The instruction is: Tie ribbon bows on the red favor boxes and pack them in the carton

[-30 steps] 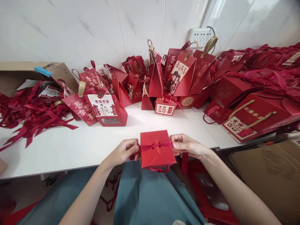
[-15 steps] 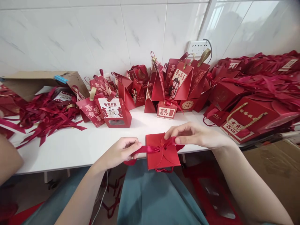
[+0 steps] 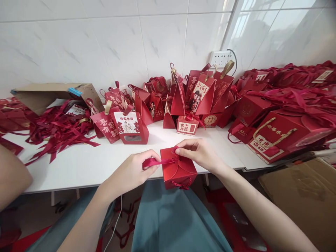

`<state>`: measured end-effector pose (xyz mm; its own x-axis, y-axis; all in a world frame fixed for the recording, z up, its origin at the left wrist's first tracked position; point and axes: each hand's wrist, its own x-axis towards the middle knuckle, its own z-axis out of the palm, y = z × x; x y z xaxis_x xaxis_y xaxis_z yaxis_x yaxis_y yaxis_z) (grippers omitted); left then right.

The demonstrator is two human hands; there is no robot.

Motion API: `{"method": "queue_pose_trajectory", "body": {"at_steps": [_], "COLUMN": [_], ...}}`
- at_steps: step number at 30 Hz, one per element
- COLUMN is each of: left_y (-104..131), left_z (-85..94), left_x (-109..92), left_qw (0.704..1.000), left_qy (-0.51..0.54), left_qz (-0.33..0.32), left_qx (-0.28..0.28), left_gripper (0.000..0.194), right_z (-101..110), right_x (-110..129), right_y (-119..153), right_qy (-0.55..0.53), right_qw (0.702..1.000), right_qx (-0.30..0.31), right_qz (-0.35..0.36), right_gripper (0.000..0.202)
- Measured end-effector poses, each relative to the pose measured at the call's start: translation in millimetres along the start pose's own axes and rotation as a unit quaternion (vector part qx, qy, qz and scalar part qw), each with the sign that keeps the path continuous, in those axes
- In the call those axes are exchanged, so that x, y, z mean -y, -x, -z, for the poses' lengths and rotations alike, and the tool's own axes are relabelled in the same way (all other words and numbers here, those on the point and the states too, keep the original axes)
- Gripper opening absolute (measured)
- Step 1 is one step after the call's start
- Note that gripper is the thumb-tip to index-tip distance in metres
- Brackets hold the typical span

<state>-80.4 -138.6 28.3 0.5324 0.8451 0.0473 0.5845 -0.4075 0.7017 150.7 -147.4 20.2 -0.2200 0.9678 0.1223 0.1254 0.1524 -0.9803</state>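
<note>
A small red gift box (image 3: pixel 180 171) with curved, overlapping top flaps sits at the table's front edge, above my lap. A red twisted cord handle (image 3: pixel 182 184) hangs on its near side. Red ribbon (image 3: pixel 165 161) runs across the top through the middle of the flaps. My left hand (image 3: pixel 138 166) pinches one end of this ribbon to the left of the box, pulling it out straight. Over the top of the box, my right hand (image 3: pixel 196 152) has thumb and fingertips closed on the ribbon close to its middle.
Finished-looking red gift boxes (image 3: pixel 131 127) stand along the wall. Loose red ribbons (image 3: pixel 61 126) spill from a cardboard box (image 3: pixel 52 92) at left. More boxes (image 3: pixel 288 122) are heaped at right, above a cardboard carton (image 3: pixel 301 196). Another person's arm (image 3: pixel 13 173) shows at the left edge.
My right hand has moved left, closer to the ribbon's middle. The box has shifted slightly left and tipped, so its near side shows more. My left hand keeps its ribbon end.
</note>
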Motion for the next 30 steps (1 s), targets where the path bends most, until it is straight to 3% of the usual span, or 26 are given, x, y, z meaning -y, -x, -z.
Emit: {"method": "queue_pose_trajectory", "body": {"at_steps": [6, 11, 14, 20, 25, 30], "left_y": [-4, -9, -11, -15, -24, -39], "left_z": [4.4, 5.9, 7.6, 12.3, 15.5, 19.7], "left_x": [-8, -19, -26, -30, -41, -55], "left_qw": [0.993, 0.986, 0.986, 0.993, 0.990, 0.984], "left_qy": [-0.045, -0.077, -0.087, -0.100, -0.106, -0.118], "left_qz": [-0.099, -0.141, -0.139, -0.060, -0.097, -0.122], "left_qx": [-0.054, -0.032, -0.035, -0.025, 0.000, 0.053], "left_gripper": [0.016, 0.015, 0.014, 0.020, 0.016, 0.013], "right_z": [-5, -6, -8, -14, -15, -15], "right_x": [-5, -9, -10, -15, -15, -12], "right_y": [3, 4, 4, 3, 1, 2], "right_qy": [0.073, 0.129, 0.139, 0.063, 0.071, 0.095], "right_qw": [0.996, 0.988, 0.987, 0.995, 0.995, 0.992], "right_qx": [-0.013, -0.008, -0.015, -0.057, -0.047, -0.019], "right_qz": [0.054, 0.089, 0.075, 0.047, 0.055, 0.082], "right_gripper": [0.017, 0.023, 0.021, 0.017, 0.009, 0.014]}}
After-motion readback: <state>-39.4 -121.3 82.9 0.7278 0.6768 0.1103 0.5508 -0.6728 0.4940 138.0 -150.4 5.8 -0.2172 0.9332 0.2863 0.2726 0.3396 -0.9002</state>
